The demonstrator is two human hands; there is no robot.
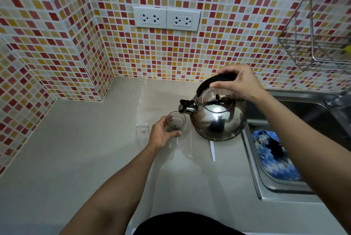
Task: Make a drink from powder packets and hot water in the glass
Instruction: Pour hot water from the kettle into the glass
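Glass (175, 123): on the pale counter (85, 158), centre of scene, upright, something dark at the bottom, likely powder or a first splash of water; cannot tell which.
Risk at the glass: small mouth, wide spout stream, so likely overshoot onto counter or fingers if tipped too fast; thin glass heating quickly under hot water.
Left hand (161, 134): wrapped around the near-left side of the glass, fingers clamped on its wall, directly in the splash path; scald likely to cause a flinch and knock the glass over.
Kettle (218, 115): steel, just right of the glass, spout (185, 108) over the far-right rim, apparently touching or nearly so.
Risk at the kettle: lid slipping, or steam rising toward the gripping hand, if tilted steeply.
Right hand (234, 82): closed around the black handle (212, 82) from above.
Torn strip (212, 150): white, on the counter near the kettle base; probably packet scrap.
Sink (303, 113): right of the kettle, blue patterned cloth (273, 157) on its near ledge.
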